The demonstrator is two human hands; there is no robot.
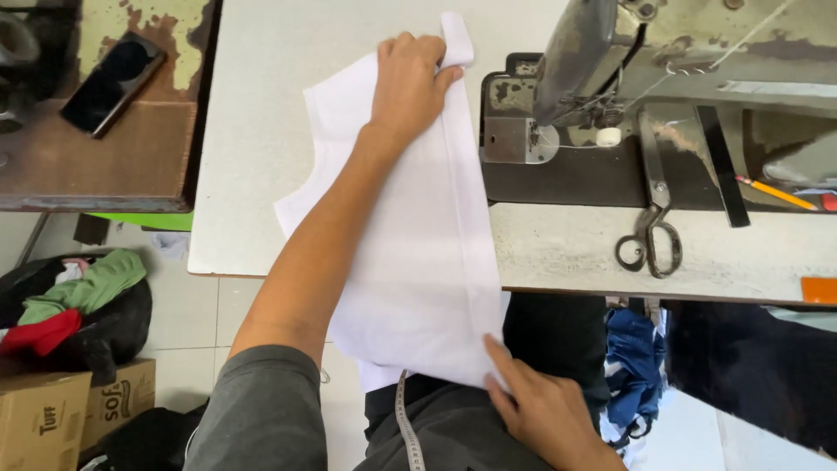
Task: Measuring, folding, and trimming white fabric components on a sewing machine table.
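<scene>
Our left hand (408, 83) pins white cloth (418, 262) flat on bench (261, 131) | right hand (545, 406) pinches its near corner off the bench's front edge.

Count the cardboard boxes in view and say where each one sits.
2. One cardboard box sits in the bottom left corner on the floor; a second cardboard box stands just right of it, behind, below the pile of clothes. Others may lie out of frame.
</scene>
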